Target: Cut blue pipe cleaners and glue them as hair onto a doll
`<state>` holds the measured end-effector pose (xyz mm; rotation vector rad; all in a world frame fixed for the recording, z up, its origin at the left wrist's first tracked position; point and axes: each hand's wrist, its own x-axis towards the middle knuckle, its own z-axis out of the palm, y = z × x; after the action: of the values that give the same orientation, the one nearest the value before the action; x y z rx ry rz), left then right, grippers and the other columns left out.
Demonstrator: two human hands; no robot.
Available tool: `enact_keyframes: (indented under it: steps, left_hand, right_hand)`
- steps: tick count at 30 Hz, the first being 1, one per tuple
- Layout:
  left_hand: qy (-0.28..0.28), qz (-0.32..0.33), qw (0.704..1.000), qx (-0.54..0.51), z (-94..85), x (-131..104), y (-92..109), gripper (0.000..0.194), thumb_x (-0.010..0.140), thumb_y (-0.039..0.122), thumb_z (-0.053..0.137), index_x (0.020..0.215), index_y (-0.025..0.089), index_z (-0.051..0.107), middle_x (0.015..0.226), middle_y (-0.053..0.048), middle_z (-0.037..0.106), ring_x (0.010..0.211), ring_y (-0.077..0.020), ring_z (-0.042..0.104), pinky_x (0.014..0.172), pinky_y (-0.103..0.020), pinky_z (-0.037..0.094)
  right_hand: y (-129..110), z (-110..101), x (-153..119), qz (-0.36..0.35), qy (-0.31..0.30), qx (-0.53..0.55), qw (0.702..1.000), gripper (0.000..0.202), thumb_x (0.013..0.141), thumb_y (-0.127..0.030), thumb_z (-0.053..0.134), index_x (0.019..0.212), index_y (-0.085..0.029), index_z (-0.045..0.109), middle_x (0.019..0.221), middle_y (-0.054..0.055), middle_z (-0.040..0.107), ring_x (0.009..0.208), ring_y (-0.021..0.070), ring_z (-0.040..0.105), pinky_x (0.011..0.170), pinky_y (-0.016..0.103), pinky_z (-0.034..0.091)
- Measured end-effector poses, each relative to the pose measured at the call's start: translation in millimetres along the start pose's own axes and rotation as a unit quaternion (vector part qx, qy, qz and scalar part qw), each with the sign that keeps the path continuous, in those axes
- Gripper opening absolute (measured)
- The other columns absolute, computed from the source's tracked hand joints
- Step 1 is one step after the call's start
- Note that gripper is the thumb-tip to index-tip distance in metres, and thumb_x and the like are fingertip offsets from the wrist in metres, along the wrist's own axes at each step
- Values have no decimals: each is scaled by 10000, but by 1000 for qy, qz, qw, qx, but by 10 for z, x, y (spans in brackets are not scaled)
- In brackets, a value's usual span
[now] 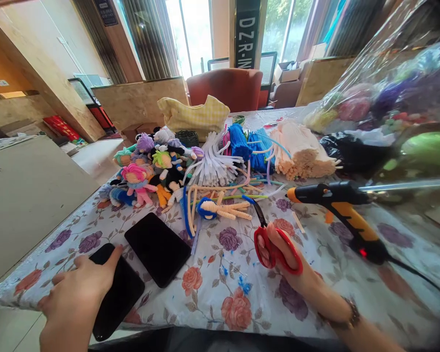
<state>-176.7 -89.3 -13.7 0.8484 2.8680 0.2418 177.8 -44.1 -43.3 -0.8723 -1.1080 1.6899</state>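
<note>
At the lower left my left hand point(78, 288) grips a black phone point(122, 288), thumb over its top end and fingers at its left side. My right hand point(284, 249) holds scissors with red handles point(258, 247), fingers through the loops. Their dark blades point up and to the left, and a bit of blue pipe cleaner point(248, 199) shows at the tips. Just left of the blades lies a small doll figure point(229, 211) of cream pipe cleaners with a blue head covering. Bent blue and cream pipe cleaners point(188, 215) rest beside it.
A black tablet-like device point(157, 249) lies between my hands. Finished dolls point(141, 181) are heaped at the back left, near white point(218, 161) and cream pipe-cleaner bundles point(302, 151). A glue gun point(348, 210) with a red light and cord lies right. Blue scraps point(244, 284) dot the tablecloth.
</note>
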Motion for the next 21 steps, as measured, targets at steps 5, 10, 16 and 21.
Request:
enact_keyframes:
  steps: [5,10,16,21]
  left_hand:
    - [-39,-94,994,36,-94,-322,203,1035,736,761,355,1405,-27,313,1351,-404,339,1240,-567,395,909,-573,373]
    - [-39,-84,995,45,-113,-299,210,1015,717,743,413,1377,-25,345,1360,-397,366,1176,-560,468,872,-586,409]
    - [-13,-87,996,26,-78,-276,198,935,723,695,434,1347,-1,406,1357,-418,368,1182,-574,457,802,-618,436]
    - [-24,-92,995,-4,-59,-244,171,950,711,678,474,1385,18,361,1417,-425,283,1183,-600,436,744,-630,442]
  right_hand:
    - [23,-6,-5,1,-4,-1,1000,515,828,-651,565,617,-184,516,575,-31,455,501,95,389,482,233,286]
    - [11,2,-13,3,-11,-17,1000,519,847,-652,534,614,-191,489,570,-34,445,495,96,374,485,240,278]
    - [-52,23,-28,2,-12,-26,1000,515,830,-662,548,614,-200,475,583,-37,430,498,105,379,507,260,294]
    - [2,-2,-6,16,-8,-17,1000,507,833,-654,549,619,-197,502,570,-34,437,501,110,368,503,264,292]
